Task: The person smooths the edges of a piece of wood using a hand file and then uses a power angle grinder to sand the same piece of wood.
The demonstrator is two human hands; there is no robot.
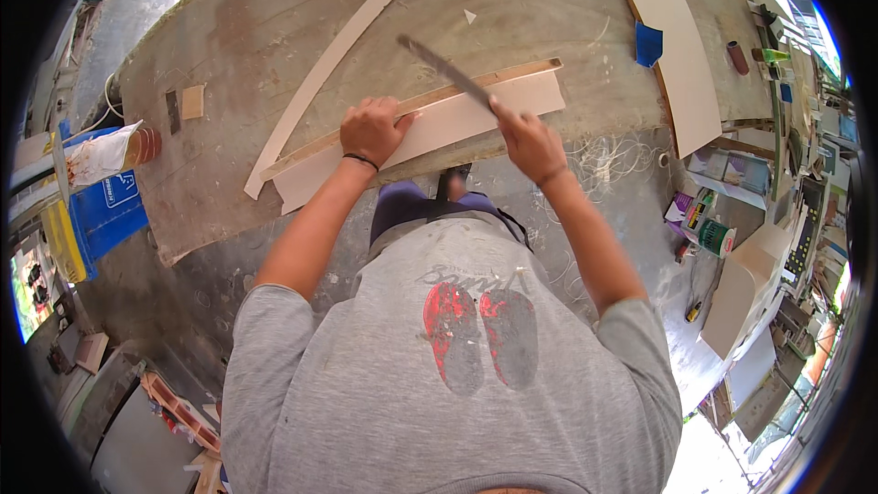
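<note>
My left hand (pixel 369 133) is curled over a narrow wooden strip (pixel 320 147), with the thumb stretched along it. The strip lies lengthwise on a pale flat board (pixel 448 133) near the front edge of the worktable. In my right hand (pixel 530 142) is a long, flat, dark file (pixel 448 70), gripped at its near end. The file slants up to the left, crossing over the strip, its tip beyond it. Whether it touches the wood, I cannot tell.
A thin curved strip (pixel 334 59) lies left of the board on the worktable (pixel 229 46). A wide curved panel (pixel 672 37) with a blue piece (pixel 648 44) lies to the right. Small offcuts (pixel 469 16) are scattered farther back. A green can (pixel 716 237) stands low at the right.
</note>
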